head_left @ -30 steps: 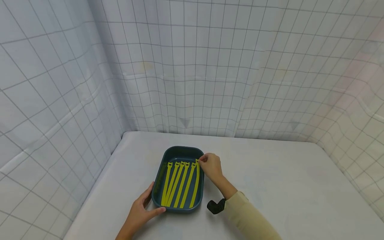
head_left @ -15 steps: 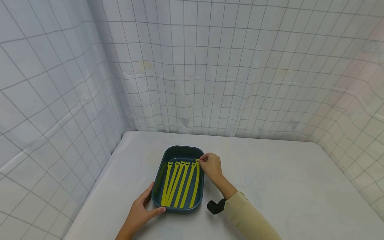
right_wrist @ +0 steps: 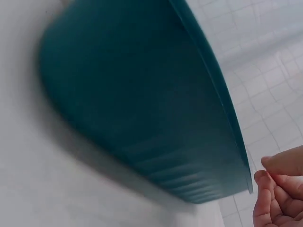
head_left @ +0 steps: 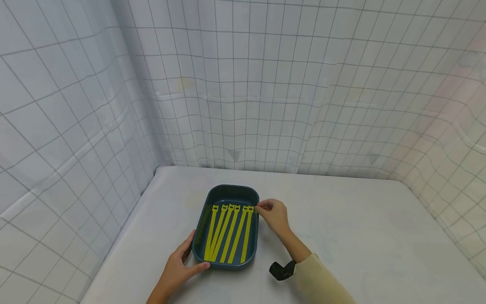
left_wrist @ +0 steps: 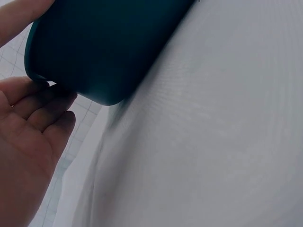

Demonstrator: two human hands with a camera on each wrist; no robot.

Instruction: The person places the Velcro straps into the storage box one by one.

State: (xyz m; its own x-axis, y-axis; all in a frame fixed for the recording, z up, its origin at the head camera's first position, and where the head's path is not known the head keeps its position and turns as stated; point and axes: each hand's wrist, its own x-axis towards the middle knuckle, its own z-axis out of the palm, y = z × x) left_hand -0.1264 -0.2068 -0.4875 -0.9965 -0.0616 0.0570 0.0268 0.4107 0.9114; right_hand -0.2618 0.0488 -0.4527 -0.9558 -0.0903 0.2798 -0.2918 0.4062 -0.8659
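A dark teal tray (head_left: 228, 267) stands on the white table in the head view. Several yellow hook-and-loop cable ties (head_left: 238, 236) lie lengthwise in it side by side, slotted heads at the far end. My left hand (head_left: 178, 261) grips the tray's near left corner, thumb on the near rim and fingers along the left side. By the right rim is my right hand (head_left: 274, 215), its thumb and fingertips close together beside the head of the rightmost cable tie (head_left: 248, 228). In the right wrist view no cable tie shows between those fingers.
White cloth covers the table (head_left: 341, 228). White grid-patterned curtains (head_left: 243, 84) hang behind it and on both sides. A black wrist device (head_left: 282, 270) sits at the right sleeve (head_left: 320, 280).
My right hand has let go of the rightmost cable tie and moved slightly right and nearer. That tie's head now lies lower, beside its neighbour. My left hand has not moved.
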